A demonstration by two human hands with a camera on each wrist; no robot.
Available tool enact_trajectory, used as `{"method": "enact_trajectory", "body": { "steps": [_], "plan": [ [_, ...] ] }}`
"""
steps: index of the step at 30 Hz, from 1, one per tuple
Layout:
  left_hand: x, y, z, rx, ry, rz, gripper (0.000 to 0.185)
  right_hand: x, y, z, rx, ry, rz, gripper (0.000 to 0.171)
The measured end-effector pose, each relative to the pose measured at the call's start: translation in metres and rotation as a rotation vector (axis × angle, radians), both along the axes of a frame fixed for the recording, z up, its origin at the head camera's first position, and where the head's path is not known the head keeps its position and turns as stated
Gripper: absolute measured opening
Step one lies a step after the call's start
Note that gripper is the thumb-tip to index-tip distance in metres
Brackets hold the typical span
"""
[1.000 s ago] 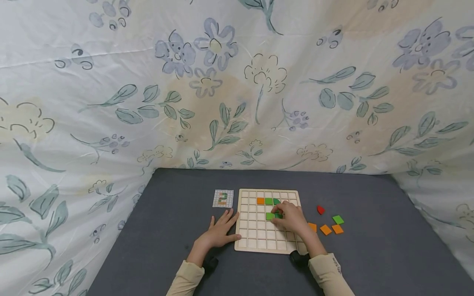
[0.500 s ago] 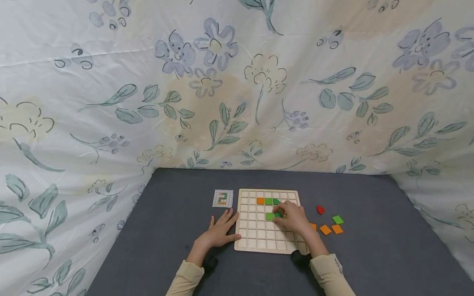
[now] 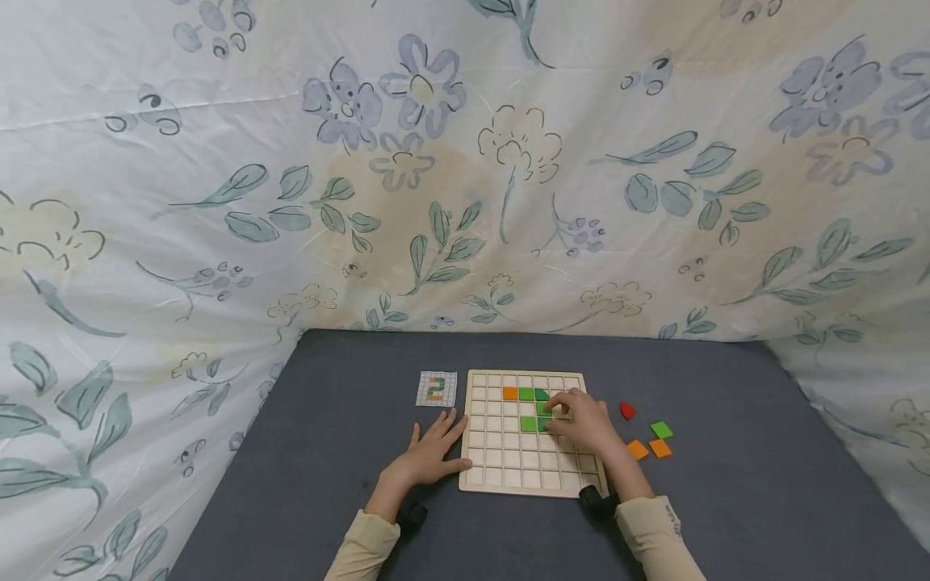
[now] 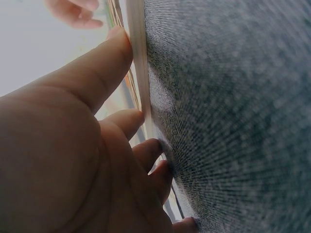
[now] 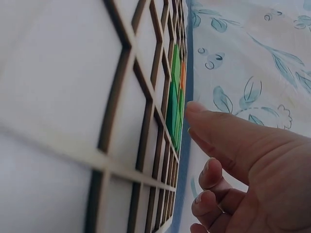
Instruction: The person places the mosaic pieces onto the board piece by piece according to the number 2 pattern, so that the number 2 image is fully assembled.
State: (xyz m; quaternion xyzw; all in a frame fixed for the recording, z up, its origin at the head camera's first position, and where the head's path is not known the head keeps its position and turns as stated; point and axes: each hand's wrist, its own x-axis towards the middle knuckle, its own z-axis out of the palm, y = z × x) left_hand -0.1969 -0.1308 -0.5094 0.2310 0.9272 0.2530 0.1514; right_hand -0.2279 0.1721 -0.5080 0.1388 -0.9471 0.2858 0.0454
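Observation:
My left hand (image 3: 429, 456) lies with straight, spread fingers at the left edge of a wooden grid board (image 3: 501, 461); in the left wrist view, its thumb and fingertips touch the board's rim (image 4: 138, 48). Over the right part of the board hovers my right hand (image 3: 584, 424), thumb and index finger apart, nothing seen between them. Just left of its fingertips a light green square tile (image 3: 542, 409) sits in a cell. Above it are an orange tile (image 3: 510, 394), a green tile (image 3: 526, 394) and a dark green rounded one (image 3: 541, 394); below, a green (image 3: 528, 424) and a dark green piece (image 3: 542, 424).
A small pattern card (image 3: 436, 389) lies left of the board. Right of it are loose pieces: a red one (image 3: 627, 411), a green tile (image 3: 661, 430) and orange tiles (image 3: 660, 449). A floral cloth (image 3: 465, 202) hangs behind the dark table (image 3: 363, 371).
My right hand has drawn back slightly to the right, its fingers leaving the light green tile, which now shows in its cell. The left hand has stayed put.

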Motion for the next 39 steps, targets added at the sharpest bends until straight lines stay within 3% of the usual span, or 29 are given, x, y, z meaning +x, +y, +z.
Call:
{"method": "enact_trajectory", "body": {
  "steps": [39],
  "plan": [
    [0.000, 0.000, -0.002, -0.008, 0.000, -0.001, 0.076, 0.004, 0.066, 0.001, 0.050, 0.012, -0.108, 0.031]
  ]
}}
